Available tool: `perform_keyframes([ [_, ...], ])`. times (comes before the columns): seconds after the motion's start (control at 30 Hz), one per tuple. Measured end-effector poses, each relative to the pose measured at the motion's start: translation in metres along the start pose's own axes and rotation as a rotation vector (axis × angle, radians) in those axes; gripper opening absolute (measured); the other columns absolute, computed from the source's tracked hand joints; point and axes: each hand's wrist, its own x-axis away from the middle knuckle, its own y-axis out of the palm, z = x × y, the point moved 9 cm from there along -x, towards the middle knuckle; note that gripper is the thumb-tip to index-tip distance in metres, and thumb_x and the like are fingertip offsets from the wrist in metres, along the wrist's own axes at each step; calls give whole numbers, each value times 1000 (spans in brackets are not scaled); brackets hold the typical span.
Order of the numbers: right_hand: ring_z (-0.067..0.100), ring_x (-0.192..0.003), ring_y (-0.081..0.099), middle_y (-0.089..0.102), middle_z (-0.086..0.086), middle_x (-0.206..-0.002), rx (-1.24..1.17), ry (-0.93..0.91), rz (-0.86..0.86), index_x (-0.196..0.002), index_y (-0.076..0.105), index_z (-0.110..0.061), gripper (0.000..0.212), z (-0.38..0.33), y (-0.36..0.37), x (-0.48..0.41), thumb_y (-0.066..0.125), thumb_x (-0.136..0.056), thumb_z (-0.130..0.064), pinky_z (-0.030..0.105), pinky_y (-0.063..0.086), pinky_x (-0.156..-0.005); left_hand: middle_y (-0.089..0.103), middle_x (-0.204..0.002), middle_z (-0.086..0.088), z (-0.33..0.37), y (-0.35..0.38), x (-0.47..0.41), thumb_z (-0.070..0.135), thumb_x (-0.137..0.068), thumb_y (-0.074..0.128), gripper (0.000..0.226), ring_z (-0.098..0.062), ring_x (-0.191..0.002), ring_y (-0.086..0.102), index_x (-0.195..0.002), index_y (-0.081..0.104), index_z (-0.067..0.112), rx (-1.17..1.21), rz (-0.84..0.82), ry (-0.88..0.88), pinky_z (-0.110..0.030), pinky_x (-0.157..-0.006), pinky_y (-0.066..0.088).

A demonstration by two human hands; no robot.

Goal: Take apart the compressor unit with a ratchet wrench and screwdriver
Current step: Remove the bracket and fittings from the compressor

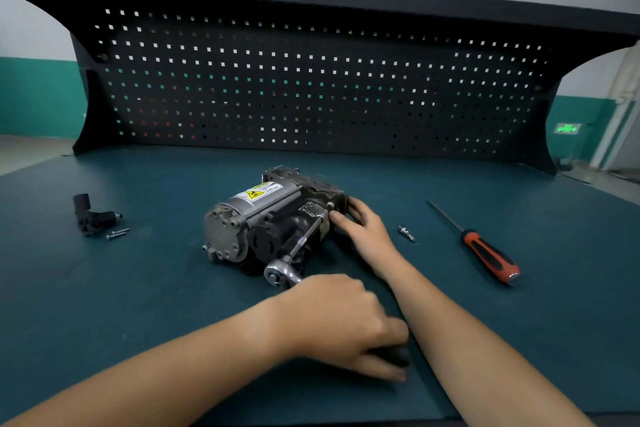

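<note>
- While it sits mid-worktop [138,305], the compressor unit [263,215] looks like a heavy, rigid lump of metal, best steadied by its blocky right end.
- The right grip [360,229] holds that end, fingers curled round the housing.
- The ratchet wrench [294,252] runs from the unit's near side to the left grip [346,322], which is wrapped round its handle.
- The screwdriver [488,253] lies right, untouched; bolts [117,234] lie left.

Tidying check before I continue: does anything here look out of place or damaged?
Nothing stands out. Left hand grips the ratchet set on the compressor, right hand holds it; the screwdriver, a black part and screws lie apart on the mat.
</note>
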Motion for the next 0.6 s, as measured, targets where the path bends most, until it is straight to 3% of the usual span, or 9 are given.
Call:
perform_keyframes([
  [0.1, -22, -85, 51, 56, -20, -101, -2, 6, -2, -110, 51, -22, 30, 1, 0, -2, 62, -87, -8, -4, 38, -73, 67, -79, -7, 9, -8, 4, 48, -92, 50, 34, -34, -66, 62, -92, 61, 15, -55, 53, 79, -30, -48, 31],
  [0.2, -8, -96, 52, 57, -8, -112, 12, 11, 4, -112, 52, -20, 30, 4, -1, -3, 62, -87, -7, -1, 40, -80, 63, -67, -1, 3, -49, 17, 44, -89, 49, 31, -19, -56, 58, -86, 56, 14, -18, 388, 98, -28, -41, 39],
  [0.23, -2, -100, 54, 58, -3, -117, 23, 14, -15, -113, 52, -17, 29, 6, 0, -3, 61, -87, -7, 2, 41, -84, 62, -70, -1, -6, -63, 22, 44, -89, 47, 29, -14, -59, 55, -87, 53, 16, 35, 506, 49, -28, -47, 43],
  [0.33, 9, -106, 54, 58, 3, -119, 98, 6, -63, -119, 53, -10, 32, 7, 5, -3, 59, -88, -7, 5, 43, -85, 54, -92, 6, -41, -99, 47, 33, -89, 50, 15, 8, -80, 52, -93, 47, 18, 245, 932, -168, -4, -69, 40],
  [0.4, 4, -104, 53, 58, -5, -113, 41, -8, -2, -114, 54, -19, 30, 4, 1, -4, 62, -87, -9, -1, 40, -78, 55, -92, 17, -62, -107, 71, 18, -84, 50, 10, 10, -83, 52, -94, 50, 17, 362, 1216, -298, -7, -75, 40],
  [0.5, -7, -98, 52, 56, -11, -113, 19, 0, 2, -120, 53, -19, 36, 2, 2, -4, 64, -86, -13, -5, 38, -74, 50, -83, -3, -97, -98, 105, 21, -80, 48, 20, -16, -62, 46, -98, 49, 30, 596, 1486, -538, -28, -57, 39],
  [0.6, -9, -97, 51, 55, -10, -115, 12, 0, 17, -124, 52, -14, 40, 2, 0, -3, 64, -86, -13, -6, 37, -73, 44, -63, 4, -134, -75, 139, 14, -89, 43, 18, -8, -48, 38, -101, 43, 28, 820, 1670, -791, -20, -43, 33],
])
